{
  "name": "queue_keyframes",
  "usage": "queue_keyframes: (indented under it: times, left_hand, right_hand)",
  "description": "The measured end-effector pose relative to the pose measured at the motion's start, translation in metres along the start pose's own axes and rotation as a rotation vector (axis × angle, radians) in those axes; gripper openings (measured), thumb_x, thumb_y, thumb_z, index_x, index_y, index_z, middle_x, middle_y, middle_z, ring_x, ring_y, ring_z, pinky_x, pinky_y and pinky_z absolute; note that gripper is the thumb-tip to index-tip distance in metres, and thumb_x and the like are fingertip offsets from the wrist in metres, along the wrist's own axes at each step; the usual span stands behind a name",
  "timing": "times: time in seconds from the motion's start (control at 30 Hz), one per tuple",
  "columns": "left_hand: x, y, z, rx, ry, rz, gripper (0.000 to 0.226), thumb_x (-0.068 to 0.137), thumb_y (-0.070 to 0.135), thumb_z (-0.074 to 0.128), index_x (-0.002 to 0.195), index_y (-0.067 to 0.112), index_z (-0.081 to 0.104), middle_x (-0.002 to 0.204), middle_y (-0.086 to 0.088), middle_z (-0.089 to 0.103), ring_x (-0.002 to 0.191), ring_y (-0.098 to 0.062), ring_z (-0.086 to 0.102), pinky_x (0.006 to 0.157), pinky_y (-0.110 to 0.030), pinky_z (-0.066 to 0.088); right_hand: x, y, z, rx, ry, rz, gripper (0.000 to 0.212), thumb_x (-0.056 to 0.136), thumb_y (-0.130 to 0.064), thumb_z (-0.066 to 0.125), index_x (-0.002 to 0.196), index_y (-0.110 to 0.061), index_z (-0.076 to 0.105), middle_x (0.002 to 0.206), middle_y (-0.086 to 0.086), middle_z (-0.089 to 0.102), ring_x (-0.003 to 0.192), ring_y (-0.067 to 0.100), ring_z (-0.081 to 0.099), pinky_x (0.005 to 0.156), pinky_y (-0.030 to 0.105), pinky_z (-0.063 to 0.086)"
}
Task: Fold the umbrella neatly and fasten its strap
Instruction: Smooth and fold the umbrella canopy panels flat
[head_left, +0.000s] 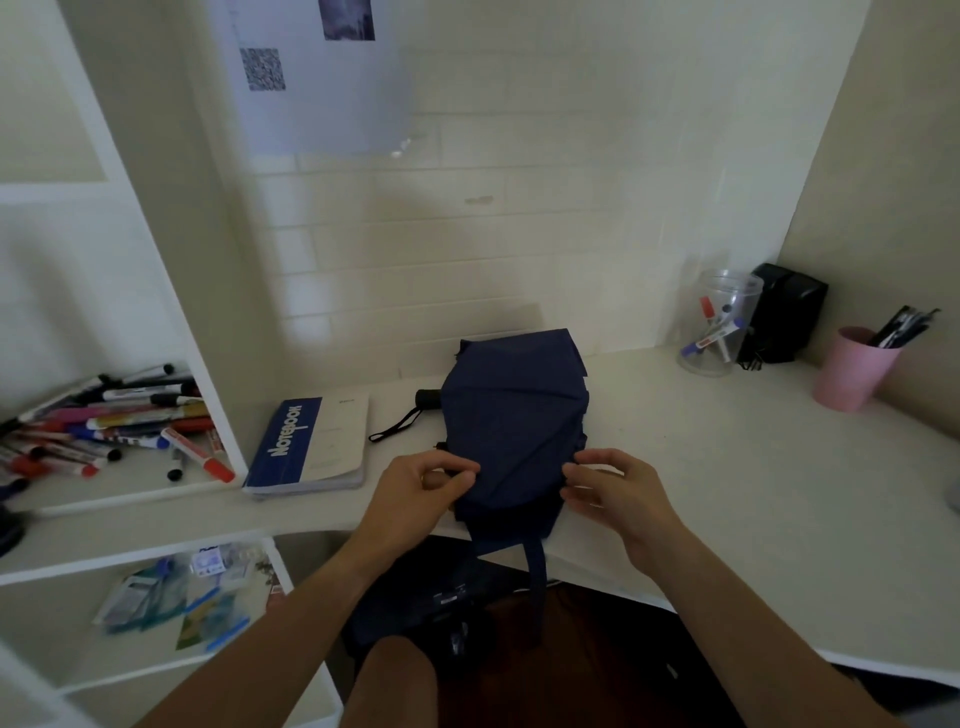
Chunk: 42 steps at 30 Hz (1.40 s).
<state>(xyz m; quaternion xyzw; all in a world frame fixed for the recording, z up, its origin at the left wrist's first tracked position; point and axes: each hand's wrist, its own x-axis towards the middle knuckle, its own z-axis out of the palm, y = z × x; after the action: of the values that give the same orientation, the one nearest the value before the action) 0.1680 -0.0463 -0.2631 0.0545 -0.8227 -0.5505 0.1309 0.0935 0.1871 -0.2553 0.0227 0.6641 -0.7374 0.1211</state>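
A navy blue collapsed umbrella (511, 415) lies on the white desk (727, 467), its cloth loose and spread, not rolled. Its black handle (428, 399) with a black wrist loop (395, 428) pokes out at the left. The fastening strap (537, 566) hangs down over the desk's front edge. My left hand (423, 486) pinches the cloth at its near left edge. My right hand (610, 491) pinches the near right edge. Both hands are at the end of the umbrella closest to me.
A blue and white notebook (311, 447) lies left of the umbrella. Many markers (104, 426) lie on the left shelf. A clear jar with markers (719, 322), a black box (784, 317) and a pink cup of pens (854, 369) stand at the back right.
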Motion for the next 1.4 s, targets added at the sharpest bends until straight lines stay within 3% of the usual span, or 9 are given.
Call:
queue_keyframes:
  times: [0.17, 0.37, 0.53, 0.7, 0.87, 0.93, 1.03, 1.17, 1.4]
  left_hand:
    - [-0.004, -0.009, 0.004, 0.012, 0.037, 0.03, 0.018, 0.087, 0.017, 0.078, 0.098, 0.03, 0.079, 0.09, 0.005, 0.074, 0.087, -0.012, 0.072, 0.08, -0.026, 0.06]
    - [-0.005, -0.019, 0.009, -0.011, 0.047, 0.058, 0.011, 0.09, 0.02, 0.075, 0.099, 0.027, 0.078, 0.075, 0.002, 0.075, 0.073, -0.01, 0.073, 0.07, -0.018, 0.055]
    - [-0.005, -0.027, 0.015, 0.089, 0.015, 0.075, 0.017, 0.09, 0.022, 0.075, 0.104, 0.03, 0.075, 0.06, 0.01, 0.072, 0.067, 0.0, 0.07, 0.072, -0.014, 0.05]
    - [0.004, -0.028, 0.006, 0.289, -0.031, 0.107, 0.036, 0.085, 0.035, 0.076, 0.118, 0.039, 0.064, 0.08, 0.011, 0.072, 0.084, 0.0, 0.067, 0.087, -0.024, 0.053]
    - [0.036, -0.029, 0.0, 0.214, -0.102, 0.081, 0.032, 0.096, 0.046, 0.062, 0.128, 0.04, 0.059, 0.112, 0.005, 0.064, 0.11, -0.009, 0.061, 0.097, -0.03, 0.047]
    - [0.048, -0.027, -0.001, 0.21, -0.134, 0.085, 0.026, 0.096, 0.041, 0.063, 0.123, 0.039, 0.063, 0.101, 0.009, 0.065, 0.101, -0.004, 0.062, 0.091, -0.026, 0.045]
    - [0.056, -0.031, -0.006, 0.175, -0.096, 0.121, 0.019, 0.091, 0.031, 0.074, 0.108, 0.037, 0.072, 0.061, 0.017, 0.06, 0.068, 0.002, 0.059, 0.077, -0.02, 0.045]
    - [0.047, -0.041, -0.008, 0.23, -0.07, 0.182, 0.023, 0.086, 0.025, 0.078, 0.105, 0.038, 0.076, 0.063, 0.015, 0.064, 0.073, 0.001, 0.064, 0.078, -0.01, 0.043]
    - [0.037, -0.048, -0.002, 0.613, -0.122, 0.384, 0.04, 0.087, 0.042, 0.074, 0.125, 0.033, 0.068, 0.087, 0.017, 0.062, 0.097, -0.007, 0.05, 0.087, -0.022, 0.044]
  right_hand:
    - [-0.006, 0.009, 0.006, -0.011, 0.006, -0.081, 0.026, 0.086, -0.006, 0.075, 0.11, -0.01, 0.066, 0.101, 0.012, 0.075, 0.067, 0.018, 0.075, 0.051, 0.022, 0.054]
    - [0.001, 0.024, 0.001, 0.099, -0.002, -0.07, 0.019, 0.089, 0.002, 0.067, 0.107, -0.001, 0.066, 0.108, 0.023, 0.072, 0.092, 0.035, 0.075, 0.076, 0.034, 0.063]
    - [0.005, 0.024, 0.014, -0.126, 0.127, -0.105, 0.027, 0.081, -0.011, 0.081, 0.102, -0.006, 0.066, 0.092, 0.017, 0.076, 0.076, 0.025, 0.074, 0.073, 0.033, 0.062]
    - [0.006, 0.023, 0.012, -0.256, 0.164, -0.074, 0.023, 0.078, 0.0, 0.077, 0.097, -0.008, 0.067, 0.088, 0.016, 0.075, 0.071, 0.022, 0.071, 0.068, 0.032, 0.055]
    - [0.008, 0.015, 0.012, -0.265, 0.123, -0.057, 0.025, 0.078, 0.01, 0.071, 0.099, -0.003, 0.068, 0.092, 0.019, 0.074, 0.065, 0.019, 0.068, 0.056, 0.023, 0.051]
    - [0.009, 0.013, 0.016, -0.253, 0.119, -0.059, 0.025, 0.079, 0.011, 0.069, 0.1, -0.002, 0.069, 0.092, 0.018, 0.073, 0.064, 0.018, 0.066, 0.052, 0.018, 0.05]
    - [0.009, 0.014, 0.018, -0.267, 0.118, -0.081, 0.023, 0.08, 0.01, 0.069, 0.098, -0.005, 0.072, 0.091, 0.017, 0.074, 0.064, 0.017, 0.067, 0.051, 0.015, 0.048]
    - [0.007, 0.02, 0.011, -0.457, 0.125, -0.148, 0.025, 0.08, 0.0, 0.074, 0.097, -0.018, 0.075, 0.092, 0.009, 0.073, 0.074, 0.017, 0.071, 0.063, 0.02, 0.049]
    - [0.008, 0.023, 0.012, -1.06, 0.097, -0.283, 0.03, 0.08, -0.022, 0.078, 0.109, -0.025, 0.071, 0.093, -0.008, 0.061, 0.081, 0.01, 0.06, 0.067, 0.015, 0.041]
